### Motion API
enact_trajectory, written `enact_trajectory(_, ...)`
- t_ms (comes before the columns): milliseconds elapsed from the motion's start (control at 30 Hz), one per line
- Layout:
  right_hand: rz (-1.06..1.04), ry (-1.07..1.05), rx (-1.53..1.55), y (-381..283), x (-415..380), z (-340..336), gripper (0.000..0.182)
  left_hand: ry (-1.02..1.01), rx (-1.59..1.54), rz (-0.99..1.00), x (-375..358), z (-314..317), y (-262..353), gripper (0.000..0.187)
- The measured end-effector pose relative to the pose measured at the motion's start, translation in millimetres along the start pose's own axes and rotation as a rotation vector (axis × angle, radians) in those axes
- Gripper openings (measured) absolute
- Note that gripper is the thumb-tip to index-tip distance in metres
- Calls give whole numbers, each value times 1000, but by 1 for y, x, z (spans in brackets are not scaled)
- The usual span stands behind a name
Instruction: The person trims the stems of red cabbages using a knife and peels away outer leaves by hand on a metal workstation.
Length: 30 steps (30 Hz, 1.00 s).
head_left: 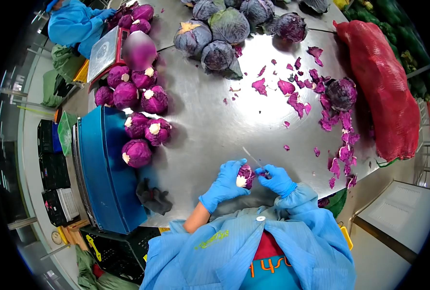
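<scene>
Gloved left hand (226, 182) grips round purple cabbage (245, 176); right hand (277, 179) holds thin knife (254, 158).

Both hands in blue gloves, close together at chest height. Left hand (226, 184) curled, fingers wrapped round front, thumb side up; bare forearm shows below cuff. Right hand (277, 179) fisted in closed grip, wrist bent inward, blue sleeve to wrist.

Single head-worn fisheye view, looking steeply down (close over the wearer's chest) onto a steel table (210, 130).
</scene>
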State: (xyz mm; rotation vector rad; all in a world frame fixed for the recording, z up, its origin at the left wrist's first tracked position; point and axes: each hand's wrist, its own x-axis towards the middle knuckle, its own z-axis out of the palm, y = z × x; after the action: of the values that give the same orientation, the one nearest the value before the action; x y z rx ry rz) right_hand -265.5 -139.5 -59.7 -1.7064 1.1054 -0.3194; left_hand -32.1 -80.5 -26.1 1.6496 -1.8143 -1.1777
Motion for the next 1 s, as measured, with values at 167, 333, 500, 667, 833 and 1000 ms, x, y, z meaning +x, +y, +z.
enact_trajectory(167, 215, 340, -561, 21, 0, -77, 41, -10, -189, 21, -8, -11, -8, 101)
enact_trajectory(333, -88, 273, 18, -14, 9, -39, 46, -122, -216, -167, 5, -26, 8, 98)
enact_trajectory(500, -52, -183, 324, -43, 33, 10, 50, -201, -443, -121, 14, -36, -2, 88)
enact_trajectory(667, -118, -240, 300, -24, 52, 4, 41, -300, -580, -301, 24, -41, 0, 80)
enact_trajectory(833, -195, -197, -60, -49, 47, -11, 39, -512, -610, -289, 41, -51, 5, 80)
enact_trajectory(1000, 19, -33, 295, -32, 35, 7, 46, -153, -451, -249, 17, -33, -11, 104)
